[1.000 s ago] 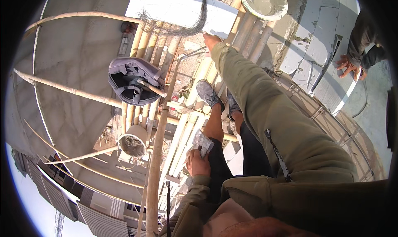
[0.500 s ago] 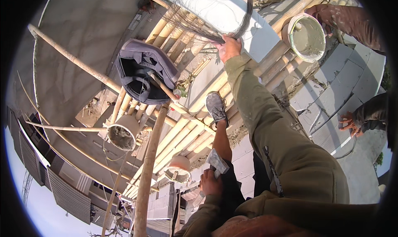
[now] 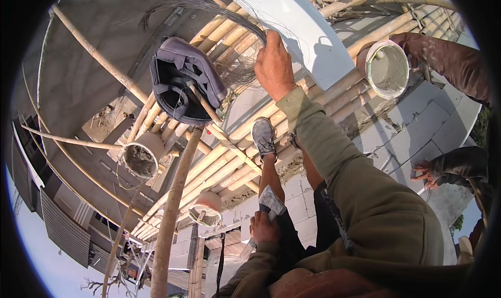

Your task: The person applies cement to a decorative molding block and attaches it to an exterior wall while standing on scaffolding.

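Note:
My right hand [image 3: 274,63] reaches out in an olive sleeve and is closed on a bundle of thin grey wire [image 3: 209,8] that arcs away to the upper left over a white board [image 3: 302,26]. My left hand [image 3: 263,227] rests low by my knee, gripping a small tool with a flat grey blade [image 3: 271,199]. My grey shoe [image 3: 263,136] stands on the bamboo scaffold poles [image 3: 235,162]. A dark bag [image 3: 182,84] hangs on a pole just left of my right hand.
A bucket of grey mortar [image 3: 389,68] sits at the right, beside a co-worker's brown sleeve [image 3: 443,58]. Another person's hand [image 3: 425,173] rests on the grey block wall [image 3: 396,136]. Two more buckets [image 3: 141,154] [image 3: 206,206] hang below. There is a long drop beneath the scaffold.
The view has swung and moved closer. My right hand, still on the wire, now sits larger and lower in view. My left hand keeps the tool by my knee.

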The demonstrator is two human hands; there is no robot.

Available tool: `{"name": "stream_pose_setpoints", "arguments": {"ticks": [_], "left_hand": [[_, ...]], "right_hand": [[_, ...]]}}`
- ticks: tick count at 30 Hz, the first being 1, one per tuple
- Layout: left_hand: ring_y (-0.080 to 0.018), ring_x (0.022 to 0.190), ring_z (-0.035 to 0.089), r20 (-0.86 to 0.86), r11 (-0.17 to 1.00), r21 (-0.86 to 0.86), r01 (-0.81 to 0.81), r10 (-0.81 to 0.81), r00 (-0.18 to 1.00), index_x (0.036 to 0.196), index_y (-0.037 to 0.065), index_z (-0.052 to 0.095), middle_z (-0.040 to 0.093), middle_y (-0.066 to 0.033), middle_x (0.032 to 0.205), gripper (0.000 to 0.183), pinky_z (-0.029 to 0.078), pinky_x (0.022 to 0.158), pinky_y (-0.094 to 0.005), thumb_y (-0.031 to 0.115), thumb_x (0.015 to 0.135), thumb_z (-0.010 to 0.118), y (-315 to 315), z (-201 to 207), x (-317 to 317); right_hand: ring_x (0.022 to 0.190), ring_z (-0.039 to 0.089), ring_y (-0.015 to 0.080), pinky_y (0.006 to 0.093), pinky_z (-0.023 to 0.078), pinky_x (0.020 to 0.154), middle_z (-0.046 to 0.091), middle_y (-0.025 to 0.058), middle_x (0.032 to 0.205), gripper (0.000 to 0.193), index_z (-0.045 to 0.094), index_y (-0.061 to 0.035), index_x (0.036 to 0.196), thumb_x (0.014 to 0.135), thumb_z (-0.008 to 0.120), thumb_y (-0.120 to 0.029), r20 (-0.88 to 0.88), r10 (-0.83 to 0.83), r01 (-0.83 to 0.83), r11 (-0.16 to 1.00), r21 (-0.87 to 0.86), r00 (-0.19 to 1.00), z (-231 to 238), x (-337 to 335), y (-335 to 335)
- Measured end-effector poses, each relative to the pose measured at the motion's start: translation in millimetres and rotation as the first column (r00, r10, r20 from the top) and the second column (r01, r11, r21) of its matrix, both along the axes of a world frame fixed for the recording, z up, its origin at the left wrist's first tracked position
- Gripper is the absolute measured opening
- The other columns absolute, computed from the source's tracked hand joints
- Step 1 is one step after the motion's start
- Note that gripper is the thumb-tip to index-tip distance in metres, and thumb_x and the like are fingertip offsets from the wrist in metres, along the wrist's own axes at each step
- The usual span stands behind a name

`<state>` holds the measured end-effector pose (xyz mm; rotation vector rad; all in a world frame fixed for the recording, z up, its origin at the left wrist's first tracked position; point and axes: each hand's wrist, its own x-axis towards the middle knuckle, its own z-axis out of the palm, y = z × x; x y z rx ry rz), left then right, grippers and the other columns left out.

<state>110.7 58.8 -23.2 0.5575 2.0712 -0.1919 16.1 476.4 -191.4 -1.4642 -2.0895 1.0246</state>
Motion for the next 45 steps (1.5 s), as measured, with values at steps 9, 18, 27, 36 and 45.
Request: {"name": "stream_pose_setpoints", "arguments": {"ticks": [9, 18, 27, 36, 45], "left_hand": [[-0.0384, 0.113, 0.059, -0.049, 0.998, 0.035, 0.051, -0.049, 0.998, 0.098, 0.006, 0.065, 0.065, -0.0144, 0.120, 0.026, 0.049, 0.095, -0.0508, 0.026, 0.083, 0.073, 8, -7, 10], [-0.0394, 0.111, 0.060, 0.007, 0.990, -0.080, 0.115, -0.114, 0.993, 0.098, 0.004, 0.064, 0.065, -0.0155, 0.117, 0.028, 0.049, 0.095, -0.0506, 0.026, 0.083, 0.073, 35, -2, 7], [-0.0411, 0.109, 0.059, -0.037, 0.995, -0.026, 0.094, -0.094, 0.995, 0.103, 0.002, 0.065, 0.064, -0.0165, 0.112, 0.030, 0.049, 0.092, -0.0521, 0.021, 0.080, 0.070, 31, -1, 2], [-0.0420, 0.104, 0.062, 0.219, 0.996, -0.038, 0.084, -0.074, 0.973, 0.106, 0.002, 0.067, 0.065, -0.0181, 0.110, 0.031, 0.050, 0.089, -0.0523, 0.025, 0.086, 0.071, 48, -49, -19], [-0.0255, 0.101, 0.072, 0.580, 0.791, 0.053, -0.609, 0.472, 0.664, 0.125, -0.005, 0.062, 0.074, -0.0148, 0.107, 0.063, 0.062, 0.074, -0.0349, 0.046, 0.090, 0.078, 212, -332, -80]], "right_hand": [[0.109, 0.060, 0.0560, 0.0549, 0.051, 0.097, 0.039, 0.0385, 0.137, 0.089, 0.008, -0.0057, 0.161, 0.086, 0.056, 0.002, 0.470, 0.120, 0.154, 0.849, -0.505, 0.874, -153, 15, 45], [0.135, 0.049, 0.0497, 0.0469, 0.041, 0.114, 0.037, 0.0389, 0.153, 0.117, 0.007, 0.0090, 0.160, 0.081, 0.079, -0.038, 0.177, 0.679, -0.367, 0.576, -0.731, 0.713, -190, 16, 22], [0.107, 0.066, 0.0399, 0.0478, 0.053, 0.092, 0.068, 0.0223, 0.119, 0.055, 0.069, -0.0011, 0.116, 0.087, 0.074, -0.047, 0.246, -0.090, 0.192, 0.882, -0.430, 0.965, -104, 111, 54], [0.134, 0.046, 0.0416, 0.0500, 0.039, 0.112, 0.049, 0.0273, 0.142, 0.086, 0.047, 0.0063, 0.140, 0.084, 0.077, -0.051, 0.551, -0.293, 0.414, 0.904, -0.105, 0.781, -205, 343, 100], [0.129, 0.051, 0.0386, 0.0479, 0.042, 0.109, 0.054, 0.0217, 0.138, 0.071, 0.053, 0.0001, 0.130, 0.087, 0.076, -0.051, 0.210, -0.615, 0.631, 0.620, -0.466, 0.760, -205, 299, 5]]}}
